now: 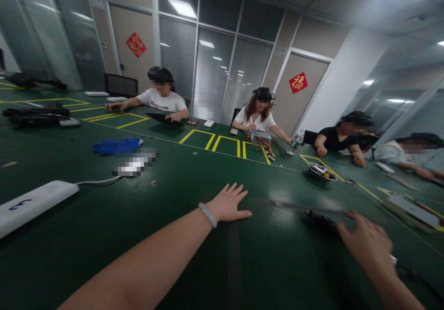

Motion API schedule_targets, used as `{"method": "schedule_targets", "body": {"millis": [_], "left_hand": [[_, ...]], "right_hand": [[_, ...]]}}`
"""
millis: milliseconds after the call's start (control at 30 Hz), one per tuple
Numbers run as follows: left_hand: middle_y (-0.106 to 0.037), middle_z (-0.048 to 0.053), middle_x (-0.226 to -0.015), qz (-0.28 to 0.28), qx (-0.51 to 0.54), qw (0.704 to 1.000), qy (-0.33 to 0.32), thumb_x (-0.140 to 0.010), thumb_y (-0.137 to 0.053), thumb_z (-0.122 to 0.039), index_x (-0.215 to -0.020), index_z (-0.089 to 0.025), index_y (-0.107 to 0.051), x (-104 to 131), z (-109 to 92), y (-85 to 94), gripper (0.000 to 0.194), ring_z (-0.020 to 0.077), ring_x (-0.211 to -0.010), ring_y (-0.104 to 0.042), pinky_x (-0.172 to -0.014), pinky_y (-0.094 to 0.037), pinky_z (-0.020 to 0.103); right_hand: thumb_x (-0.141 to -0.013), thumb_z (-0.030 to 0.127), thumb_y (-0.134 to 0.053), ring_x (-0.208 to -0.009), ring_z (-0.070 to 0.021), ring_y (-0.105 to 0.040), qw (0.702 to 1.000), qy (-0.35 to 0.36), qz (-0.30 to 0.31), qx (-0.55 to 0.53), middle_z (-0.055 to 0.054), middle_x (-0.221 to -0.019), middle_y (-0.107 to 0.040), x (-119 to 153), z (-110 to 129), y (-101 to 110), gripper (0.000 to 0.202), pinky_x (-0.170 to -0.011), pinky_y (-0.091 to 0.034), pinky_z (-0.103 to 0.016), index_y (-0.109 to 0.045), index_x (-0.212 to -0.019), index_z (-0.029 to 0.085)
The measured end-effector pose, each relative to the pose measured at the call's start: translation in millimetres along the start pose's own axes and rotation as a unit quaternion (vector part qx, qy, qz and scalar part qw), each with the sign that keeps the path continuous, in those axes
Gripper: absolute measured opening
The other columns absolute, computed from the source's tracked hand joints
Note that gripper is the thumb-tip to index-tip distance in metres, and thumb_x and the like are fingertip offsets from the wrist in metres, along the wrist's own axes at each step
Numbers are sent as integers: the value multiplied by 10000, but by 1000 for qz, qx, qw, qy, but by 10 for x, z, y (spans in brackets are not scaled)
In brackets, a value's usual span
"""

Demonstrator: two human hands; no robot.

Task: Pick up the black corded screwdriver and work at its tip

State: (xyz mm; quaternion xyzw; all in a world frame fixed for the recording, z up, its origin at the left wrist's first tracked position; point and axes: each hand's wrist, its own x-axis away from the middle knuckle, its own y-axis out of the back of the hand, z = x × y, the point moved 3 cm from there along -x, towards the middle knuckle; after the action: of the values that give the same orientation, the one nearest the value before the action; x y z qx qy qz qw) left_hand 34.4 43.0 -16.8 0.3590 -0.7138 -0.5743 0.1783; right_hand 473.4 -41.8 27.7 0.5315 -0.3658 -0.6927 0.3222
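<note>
My left hand (229, 203), with a pale bangle at its wrist, lies palm down on the green table (194, 264), fingers spread and holding nothing. To the right, my right hand (367, 243) is beside a black object with a cable (321, 220). Its thumb and index finger are apart near the object's right end, and nothing shows between them. The other fingers are partly hidden and slightly blurred.
At the left are a white power strip (38, 203) and a blue glove (116, 146). Several people sit across the table. A metal bowl (322, 172), a plastic bottle (295, 142) and bundled wires (265, 143) stand farther off.
</note>
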Motion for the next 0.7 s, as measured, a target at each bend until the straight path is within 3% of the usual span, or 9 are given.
{"method": "schedule_targets", "body": {"millis": [100,167,267,367,600,700], "left_hand": [[-185,95,-1581,-12,0,1000,-22,-925,-298,-676,-1513,-214,-233,7,-99,14,751,301,-1458,-119,-1156,-135,505],[-206,75,-1578,-23,-5,998,-56,-969,-290,-581,-1507,-210,-249,10,-192,9,655,271,-1461,-121,-1168,-140,475],[-197,79,-1580,-7,-33,992,-119,-982,-356,-409,-1504,-182,-254,6,-307,-37,578,240,-1459,-141,-1185,-131,416],[-185,106,-1579,26,-61,987,-143,-953,-406,-312,-1499,-147,-260,-8,-335,-89,589,235,-1454,-167,-1191,-129,384],[-220,90,-1572,19,-48,992,-119,-971,-368,-408,-1508,-209,-246,-9,-315,-62,586,274,-1448,-182,-1164,-183,474],[-237,90,-1568,17,-10,995,-101,-988,-309,-474,-1516,-186,-216,3,-315,-17,609,265,-1450,-174,-1167,-171,462]], "right_hand": [[-890,529,-403,-1259,-293,-478,987,114,76,-84,-136,-1344,-547,124,1336,-184,522,-1069,-343,-476,-578,-1242,184],[-949,504,-327,-1342,-228,-396,962,178,136,-154,-84,-1437,-470,260,2086,-323,527,-1120,-303,-435,-496,-1349,206],[-983,474,-291,-1426,-189,-249,909,283,221,-213,-32,-1538,-322,483,2806,-471,527,-1167,-215,-439,-345,-1464,267],[-995,463,-288,-1441,-179,-206,883,320,262,-222,-6,-1548,-300,591,2988,-507,505,-1187,-130,-458,-304,-1479,319],[-955,492,-398,-1442,-189,-202,864,322,312,-229,-1,-1554,-284,530,2713,-521,579,-1193,-135,-438,-269,-1492,320],[-940,503,-402,-1428,-194,-246,878,314,303,-199,4,-1540,-317,383,2565,-587,575,-1183,-174,-431,-309,-1478,322]]}}
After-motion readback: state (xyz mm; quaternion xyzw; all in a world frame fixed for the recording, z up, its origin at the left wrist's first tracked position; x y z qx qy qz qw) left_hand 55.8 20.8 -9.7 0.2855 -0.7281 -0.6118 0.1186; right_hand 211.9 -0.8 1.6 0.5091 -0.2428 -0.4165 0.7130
